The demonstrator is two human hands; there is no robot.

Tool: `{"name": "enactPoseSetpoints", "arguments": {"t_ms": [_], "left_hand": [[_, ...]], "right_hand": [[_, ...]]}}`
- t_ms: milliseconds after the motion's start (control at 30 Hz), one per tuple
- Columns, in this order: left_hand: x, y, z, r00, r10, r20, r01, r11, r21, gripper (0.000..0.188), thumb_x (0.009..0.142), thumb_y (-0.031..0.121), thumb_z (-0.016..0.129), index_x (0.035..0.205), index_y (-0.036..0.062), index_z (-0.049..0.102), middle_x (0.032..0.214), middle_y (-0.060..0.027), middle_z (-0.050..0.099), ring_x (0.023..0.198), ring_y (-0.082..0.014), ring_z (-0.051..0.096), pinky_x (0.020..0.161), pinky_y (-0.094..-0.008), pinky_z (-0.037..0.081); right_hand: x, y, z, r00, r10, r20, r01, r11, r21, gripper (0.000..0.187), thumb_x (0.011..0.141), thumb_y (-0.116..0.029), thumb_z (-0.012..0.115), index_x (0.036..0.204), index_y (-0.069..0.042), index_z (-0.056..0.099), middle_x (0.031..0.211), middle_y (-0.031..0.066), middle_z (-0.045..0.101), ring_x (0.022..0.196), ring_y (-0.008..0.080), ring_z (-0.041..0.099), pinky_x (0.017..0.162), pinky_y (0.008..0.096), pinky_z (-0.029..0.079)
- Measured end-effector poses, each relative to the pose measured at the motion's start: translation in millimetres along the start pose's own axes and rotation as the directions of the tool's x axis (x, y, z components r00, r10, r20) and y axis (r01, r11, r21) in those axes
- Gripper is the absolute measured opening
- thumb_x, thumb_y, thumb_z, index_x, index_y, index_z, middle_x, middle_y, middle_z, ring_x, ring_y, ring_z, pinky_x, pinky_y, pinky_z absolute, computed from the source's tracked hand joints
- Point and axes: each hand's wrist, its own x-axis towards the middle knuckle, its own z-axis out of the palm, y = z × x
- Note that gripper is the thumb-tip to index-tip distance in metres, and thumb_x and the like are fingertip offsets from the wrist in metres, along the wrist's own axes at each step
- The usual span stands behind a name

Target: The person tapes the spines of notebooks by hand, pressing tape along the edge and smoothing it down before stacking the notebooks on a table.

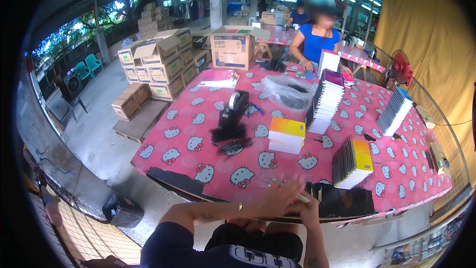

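My left hand (pixel 283 197), smeared by motion, reaches across at the table's near edge and lies over or against what my right hand holds. My right hand (pixel 310 212) is closed around a yellow-covered notebook (pixel 303 199), of which only a small yellow and white edge shows. Just beyond my hands stands a short stack of yellow-covered notepads (pixel 286 136) with white page edges. To the right is a pile of spiral notebooks (pixel 352 164) with black coils and a yellow top cover.
Black binding coils (pixel 229 136) lie by a black tape dispenser (pixel 234 109). A tall notebook stack (pixel 326 101), a clear plastic bag (pixel 288 93) and an open carton (pixel 231 52) stand farther back. A person in blue (pixel 317 44) works across the pink-covered table (pixel 173 129).
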Motion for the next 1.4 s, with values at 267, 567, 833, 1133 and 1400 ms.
{"name": "enactPoseSetpoints", "arguments": {"t_ms": [267,567,833,1133,1400], "left_hand": [[43.3,-17.5,-16.9,0.991,-0.09,0.099,0.11,0.972,-0.21,0.083,0.094,0.06,0.05,0.151,0.0002,0.038,0.16,-0.02,0.033,0.152,-0.033,0.026,0.117,-0.0603,0.021],[34.8,-14.7,-8.5,0.99,-0.108,0.093,0.126,0.968,-0.217,0.078,0.099,0.055,0.046,0.149,-0.0055,0.038,0.158,-0.0236,0.034,0.151,-0.0374,0.026,0.118,-0.0658,0.011],[47.2,-28.3,-9.3,0.993,-0.101,0.056,0.115,0.865,-0.488,0.042,0.098,0.034,0.06,0.129,0.0062,0.058,0.125,-0.0118,0.063,0.123,-0.0293,0.057,0.118,-0.0636,0.016],[46.7,-30.6,-3.8,0.995,-0.084,-0.057,0.044,0.861,-0.507,0.013,0.093,0.018,0.067,0.105,0.0115,0.067,0.1,-0.0012,0.069,0.098,-0.021,0.066,0.119,-0.0633,0.018],[45.0,-27.5,-1.7,0.992,-0.112,-0.055,0.064,0.833,-0.549,0.013,0.091,0.016,0.068,0.101,0.0089,0.067,0.095,-0.0041,0.068,0.092,-0.0242,0.064,0.104,-0.0518,0.036]], "right_hand": [[6.3,22.2,-16.1,0.989,-0.096,0.112,0.113,0.982,-0.154,0.028,0.091,-0.009,0.066,0.116,0.003,0.068,0.098,0.0095,0.074,0.092,0.013,0.067,0.082,0.0297,0.053],[5.5,20.0,-4.8,0.996,0.09,0.027,-0.088,0.993,-0.079,0.027,0.092,-0.009,0.068,0.117,0.001,0.069,0.082,0.0124,0.071,0.078,0.007,0.059,0.072,0.0318,0.053],[6.9,17.8,-7.8,1.0,-0.016,0.017,0.018,0.984,-0.175,0.03,0.087,-0.011,0.073,0.114,0.001,0.071,0.084,0.0191,0.071,0.074,0.0205,0.068,0.072,0.0345,0.053],[-4.8,-32.7,-55.3,0.999,0.013,0.035,-0.009,0.996,-0.092,0.019,0.09,-0.007,0.072,0.105,0.004,0.073,0.089,0.0111,0.075,0.083,0.01,0.068,0.077,0.0272,0.054],[11.2,-26.1,-67.7,0.982,0.029,0.188,-0.003,0.991,-0.136,0.011,0.09,0.0,0.071,0.099,0.006,0.072,0.092,0.0073,0.072,0.085,0.0101,0.065,0.079,0.0254,0.053]]}}
